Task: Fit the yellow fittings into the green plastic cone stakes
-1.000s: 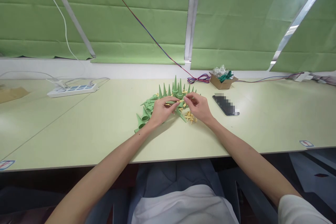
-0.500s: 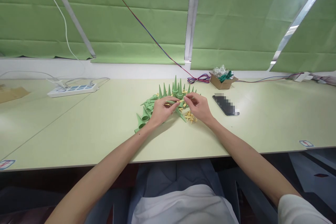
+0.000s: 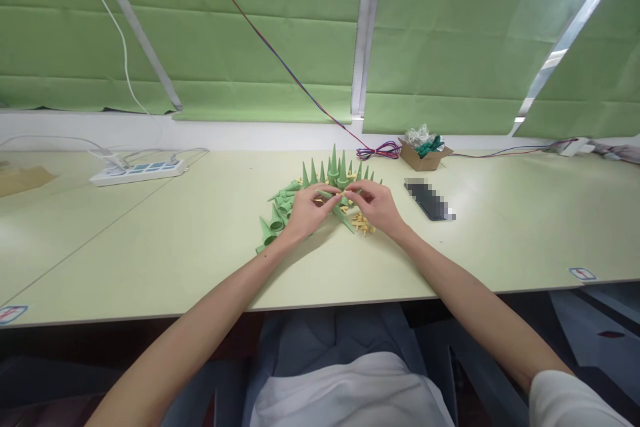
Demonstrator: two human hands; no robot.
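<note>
My left hand is closed round a green cone whose tip points left between its fingers. Fingertips of my right hand pinch a small yellow piece at the cone's right end, and the two hands nearly touch. Several green cones stand upright behind the hands, a tall one among them. More cones lie on their sides to the left. Below the fingers another green cone rests beside a small pile of yellow pieces.
On the pale table, a black phone lies to the right. Behind it sits a cardboard box with plastic and green material, beside coiled wire. A white power strip and brown paper are at left.
My right hand has moved slightly left, its fingertips now closer to my left hand and covering more of the yellow piece. My left hand has stayed nearly still.
</note>
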